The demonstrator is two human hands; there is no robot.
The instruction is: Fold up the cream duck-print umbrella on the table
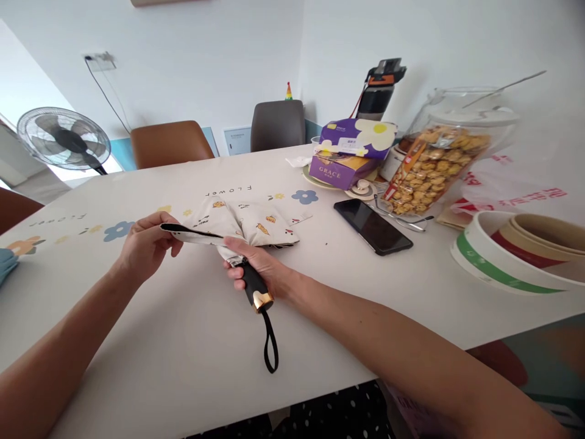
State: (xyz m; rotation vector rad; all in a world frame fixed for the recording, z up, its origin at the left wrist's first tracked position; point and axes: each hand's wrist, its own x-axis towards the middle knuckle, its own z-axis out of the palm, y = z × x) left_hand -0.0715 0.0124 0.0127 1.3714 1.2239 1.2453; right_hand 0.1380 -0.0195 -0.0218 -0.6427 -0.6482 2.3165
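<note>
A folded umbrella [228, 222] with cream cloth and small printed figures lies over the table, its panels loose and spread. Around the base of the cloth and the top of its black handle, my right hand [256, 262] is closed. The handle ends in a gold-coloured cap, and a black wrist loop hangs from it toward me. Off to the left, my left hand [148, 241] pinches the edge of one cloth panel, pulled out sideways so that its dark underside shows. Part of the handle is hidden by my right fingers.
Right of the umbrella lie a black phone [372, 225] and eyeglasses [404, 216]. Behind them stand a tissue pack [356, 139], a purple box [340, 171], a bottle [377, 91] and a snack jar [439, 161]. Ribbon-like rolls [507, 262] sit at the right edge. A fan [64, 139] stands far left.
</note>
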